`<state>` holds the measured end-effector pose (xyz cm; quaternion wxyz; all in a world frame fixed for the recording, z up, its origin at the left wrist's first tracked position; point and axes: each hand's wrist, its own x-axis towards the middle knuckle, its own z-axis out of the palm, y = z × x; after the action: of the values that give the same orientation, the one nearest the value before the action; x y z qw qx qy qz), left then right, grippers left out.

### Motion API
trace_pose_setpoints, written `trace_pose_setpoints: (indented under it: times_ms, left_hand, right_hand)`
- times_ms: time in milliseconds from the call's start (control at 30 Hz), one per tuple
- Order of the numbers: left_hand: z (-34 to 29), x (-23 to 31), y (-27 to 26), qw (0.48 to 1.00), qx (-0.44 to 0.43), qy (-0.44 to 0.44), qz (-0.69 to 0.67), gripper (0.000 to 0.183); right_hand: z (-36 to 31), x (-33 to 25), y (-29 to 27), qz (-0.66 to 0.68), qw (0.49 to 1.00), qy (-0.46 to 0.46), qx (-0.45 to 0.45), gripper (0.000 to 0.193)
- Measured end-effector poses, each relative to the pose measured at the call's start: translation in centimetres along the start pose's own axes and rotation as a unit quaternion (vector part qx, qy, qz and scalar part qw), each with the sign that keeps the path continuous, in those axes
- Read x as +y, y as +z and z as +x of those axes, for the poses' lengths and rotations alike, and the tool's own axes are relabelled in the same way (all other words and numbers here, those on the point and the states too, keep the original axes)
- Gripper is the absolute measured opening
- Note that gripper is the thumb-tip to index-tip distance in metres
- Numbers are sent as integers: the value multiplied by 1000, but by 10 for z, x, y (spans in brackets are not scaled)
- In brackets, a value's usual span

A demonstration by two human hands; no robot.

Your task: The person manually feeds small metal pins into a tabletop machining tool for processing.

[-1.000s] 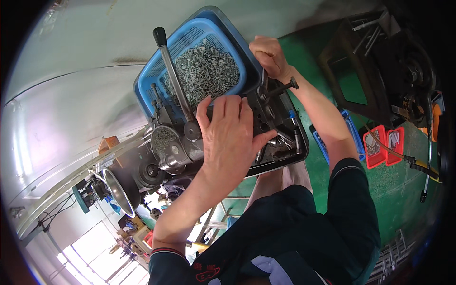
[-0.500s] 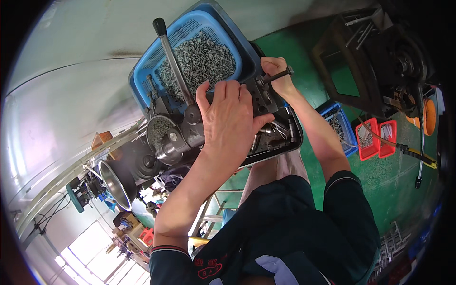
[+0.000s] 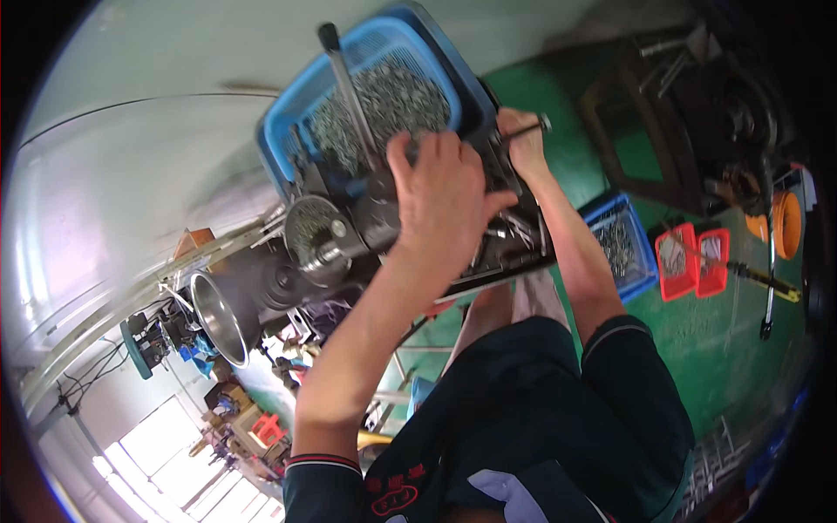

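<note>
My left hand (image 3: 445, 196) lies over the top of a dark metal bench machine (image 3: 379, 222), its fingers spread and the thumb stretched out to the right. What its palm touches is hidden underneath. At the machine's right end, my right hand (image 3: 523, 148) is curled closed beside a dark rod with a bolt-like head (image 3: 527, 131); whatever lies within its fingers is hidden. A lever with a black knob (image 3: 349, 87) rises just beyond my left hand. Behind the machine, a blue perforated basket (image 3: 283, 122) holds a heap of small metal pins or screws (image 3: 392, 105).
Loose metal tools (image 3: 514, 227) lie in a dark tray below my hands. A round metal bowl-shaped part (image 3: 220, 318) is at the left. On the green floor at right stand a blue bin (image 3: 645, 253) and two red bins (image 3: 676, 283), near a dark machine frame (image 3: 636, 131).
The whole view has shifted, so the machine, basket and both hands appear slightly further right. Both hands keep about the same places on the machine.
</note>
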<state>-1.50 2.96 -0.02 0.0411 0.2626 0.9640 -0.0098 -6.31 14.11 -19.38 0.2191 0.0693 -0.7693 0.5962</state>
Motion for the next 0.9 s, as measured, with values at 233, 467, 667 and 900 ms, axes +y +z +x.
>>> trace_pose_setpoints:
  times_ms: [233, 467, 667, 900]
  left_hand:
    - [-7, 6, 5, 999, -1, -24, -30, 52]
    - [-85, 12, -38, 948, 215, 9, -233, 57]
    - [-209, -31, -51, 869, 294, -170, -361, 34]
    - [-357, -101, -15, 358, 465, -303, -751, 26]
  right_hand:
    - [-14, 7, -75, -138, 978, 154, 15, 23]
    - [-144, -71, -97, -354, 925, 44, -133, 22]
    - [-186, -68, -47, -355, 902, -29, -244, 4]
    - [-189, -65, -51, -374, 889, -119, -237, 13]
